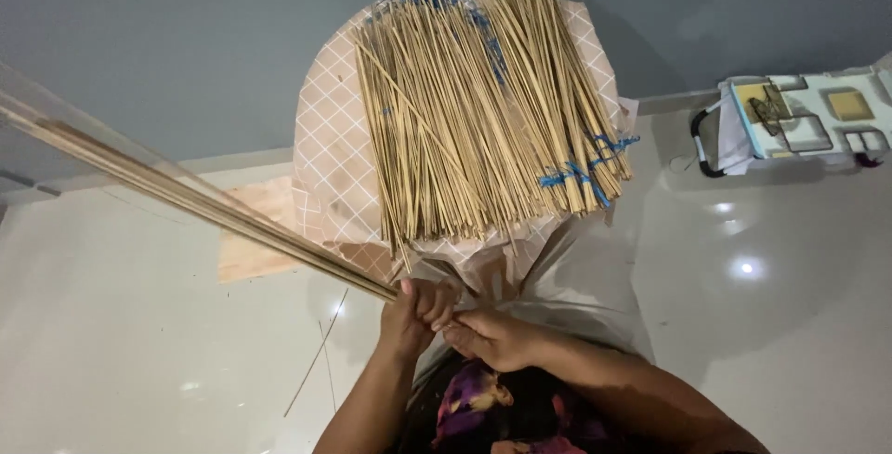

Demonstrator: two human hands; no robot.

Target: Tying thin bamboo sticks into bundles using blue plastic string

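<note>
My left hand [415, 313] is closed around the near end of a thin bundle of long bamboo sticks [186, 196] that slants up to the left inside a clear plastic sleeve [88, 138]. Touching it from the right, my right hand [492, 335] pinches the same end of the bundle. Just beyond both hands lies a big heap of loose bamboo sticks [474, 110], some tied with blue string [578, 177]. The heap rests on a round stool covered with a peach checked cloth [327, 166].
A glossy white floor [139, 324] surrounds the stool, with a stray stick [318, 354] lying on it. A brown sheet [255, 231] sits left of the stool. At the far right stands a white box with a black handle [799, 124]. A grey wall [186, 36] runs behind.
</note>
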